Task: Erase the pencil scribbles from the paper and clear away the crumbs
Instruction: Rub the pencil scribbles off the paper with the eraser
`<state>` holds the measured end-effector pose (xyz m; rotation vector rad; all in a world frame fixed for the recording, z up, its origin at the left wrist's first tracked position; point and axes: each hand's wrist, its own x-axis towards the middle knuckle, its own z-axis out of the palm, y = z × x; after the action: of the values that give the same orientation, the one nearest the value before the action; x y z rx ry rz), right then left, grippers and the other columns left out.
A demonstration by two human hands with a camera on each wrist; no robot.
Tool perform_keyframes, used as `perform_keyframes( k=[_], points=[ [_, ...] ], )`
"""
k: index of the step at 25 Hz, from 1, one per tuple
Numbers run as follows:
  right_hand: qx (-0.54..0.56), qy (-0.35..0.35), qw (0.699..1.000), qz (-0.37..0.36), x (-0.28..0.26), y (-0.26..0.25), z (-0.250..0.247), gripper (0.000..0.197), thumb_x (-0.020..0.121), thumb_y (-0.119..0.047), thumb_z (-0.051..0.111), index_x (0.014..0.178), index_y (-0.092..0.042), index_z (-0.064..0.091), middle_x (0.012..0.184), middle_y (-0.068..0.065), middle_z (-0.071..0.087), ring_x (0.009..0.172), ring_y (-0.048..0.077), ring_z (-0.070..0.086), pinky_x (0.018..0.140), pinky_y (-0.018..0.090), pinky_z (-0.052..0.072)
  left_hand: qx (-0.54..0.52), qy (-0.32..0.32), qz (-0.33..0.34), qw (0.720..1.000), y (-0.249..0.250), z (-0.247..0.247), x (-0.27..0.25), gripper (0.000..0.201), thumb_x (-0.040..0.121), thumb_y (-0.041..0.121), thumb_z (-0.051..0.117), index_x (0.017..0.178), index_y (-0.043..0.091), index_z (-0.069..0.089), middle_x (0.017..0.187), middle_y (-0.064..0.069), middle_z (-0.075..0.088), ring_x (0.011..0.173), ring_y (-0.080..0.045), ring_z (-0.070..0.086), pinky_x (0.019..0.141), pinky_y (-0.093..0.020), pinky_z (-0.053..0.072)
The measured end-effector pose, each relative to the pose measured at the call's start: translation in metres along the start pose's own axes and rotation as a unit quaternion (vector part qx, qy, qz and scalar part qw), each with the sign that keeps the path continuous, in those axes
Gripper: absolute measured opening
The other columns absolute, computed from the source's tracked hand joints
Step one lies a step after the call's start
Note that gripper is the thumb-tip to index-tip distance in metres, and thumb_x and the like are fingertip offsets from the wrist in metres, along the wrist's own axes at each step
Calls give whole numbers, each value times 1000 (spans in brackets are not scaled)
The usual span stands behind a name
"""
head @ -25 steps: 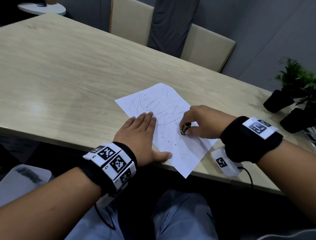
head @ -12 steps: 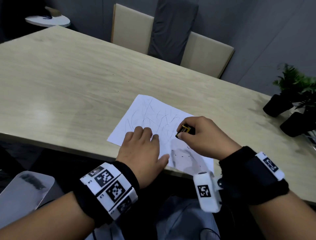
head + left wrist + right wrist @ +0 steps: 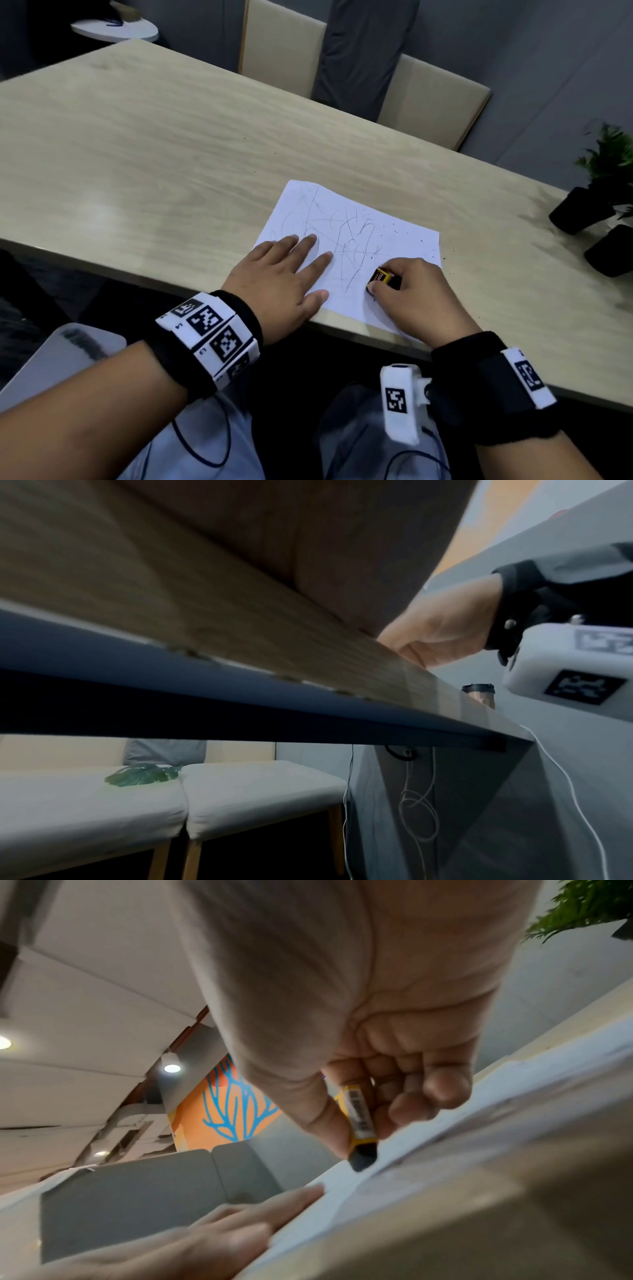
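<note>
A white sheet of paper [image 3: 349, 240] covered in pencil scribbles lies at the near edge of the wooden table [image 3: 137, 154]. My left hand [image 3: 281, 274] lies flat with straight fingers on the paper's left side. My right hand [image 3: 407, 291] pinches a black eraser in a yellow sleeve [image 3: 380, 278], its black tip down on the paper near the front edge. In the right wrist view the eraser [image 3: 359, 1123] sits between thumb and fingers, tip on the paper [image 3: 479, 1118]. Small dark crumbs [image 3: 394, 229] dot the sheet's right part.
Two black plant pots [image 3: 579, 212] stand at the table's right end. Beige chairs [image 3: 428, 96] with a grey cloth draped between them line the far side. A small round white table [image 3: 116, 29] stands at the back left. My lap lies below the table edge.
The paper has turned and shifted right on the table. My right hand with the eraser has moved toward the paper's near edge. My left hand stays flat on the sheet.
</note>
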<state>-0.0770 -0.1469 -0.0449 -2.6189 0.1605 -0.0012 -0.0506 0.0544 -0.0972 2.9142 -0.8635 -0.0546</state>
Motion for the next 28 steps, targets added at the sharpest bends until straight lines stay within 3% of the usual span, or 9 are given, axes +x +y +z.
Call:
perform_keyframes(
  k=[3, 8, 11, 14, 16, 18, 21, 23, 28],
  points=[
    [29, -5, 999, -45, -10, -16, 24, 19, 85, -20, 62, 75, -5, 62, 67, 7, 62, 59, 14, 53, 54, 22, 39, 3, 0, -4, 1000, 0, 2, -1, 88, 71, 63, -20, 154, 37, -9, 164, 3, -11, 150, -20, -5, 117, -36, 0],
    [35, 58, 998, 4, -5, 2, 14, 19, 83, -17, 63, 69, -4, 60, 61, 5, 59, 55, 16, 48, 51, 19, 36, 9, -2, -16, 1000, 4, 2, -3, 86, 72, 61, -19, 154, 35, -8, 164, 1, -9, 148, -23, 3, 114, -38, 6],
    [57, 55, 997, -18, -9, -8, 20, 18, 82, -16, 62, 69, -5, 60, 61, 7, 59, 55, 16, 48, 51, 21, 36, 31, 0, -34, 999, 14, 2, -3, 85, 74, 56, -19, 155, 32, -4, 164, -3, -4, 141, -26, 12, 104, -40, 10],
    [64, 22, 997, -36, -16, -13, 31, 19, 83, -17, 62, 68, -6, 58, 61, 8, 58, 52, 12, 44, 50, 21, 35, 53, 6, -36, 998, 14, 0, -6, 80, 80, 51, -14, 156, 32, 6, 163, -5, 9, 132, -28, 22, 99, -41, 14],
    [65, 49, 997, -9, -10, 0, 23, 18, 82, -16, 64, 69, -5, 60, 61, 7, 58, 53, 14, 45, 49, 19, 34, 38, 10, -35, 999, 9, -3, -8, 74, 86, 50, -3, 154, 33, 20, 158, -4, 26, 126, -28, 27, 99, -41, 17],
    [72, 70, 994, 32, -5, 10, 13, 17, 82, -15, 63, 71, -3, 61, 59, 5, 55, 52, 13, 41, 47, 19, 33, 12, 9, -26, 1000, 4, -4, -11, 71, 88, 51, 2, 153, 34, 27, 155, -3, 32, 130, -28, 25, 105, -40, 13],
    [89, 58, 994, 6, -6, 1, 17, 15, 82, -13, 63, 70, -4, 62, 59, 6, 56, 51, 9, 41, 48, 19, 34, -7, 24, -1, 1000, 1, 0, -10, 74, 86, 53, -5, 156, 34, 14, 163, 0, 15, 149, -23, 5, 116, -34, -4],
    [84, 25, 996, -35, -11, -10, 30, 17, 82, -16, 63, 69, -6, 61, 61, 9, 58, 53, 10, 43, 50, 23, 36, -8, 23, 11, 1000, -1, 2, -9, 77, 83, 53, -13, 156, 35, 1, 165, 5, -3, 150, -15, -10, 118, -33, -10],
    [65, 72, 995, 0, 0, 7, 19, 17, 81, -16, 64, 69, -5, 60, 63, 9, 59, 56, 17, 47, 50, 23, 35, -9, 21, 17, 1000, -1, 3, -9, 78, 80, 52, -18, 155, 36, -7, 164, 7, -11, 150, -13, -12, 119, -34, -9]
  ],
)
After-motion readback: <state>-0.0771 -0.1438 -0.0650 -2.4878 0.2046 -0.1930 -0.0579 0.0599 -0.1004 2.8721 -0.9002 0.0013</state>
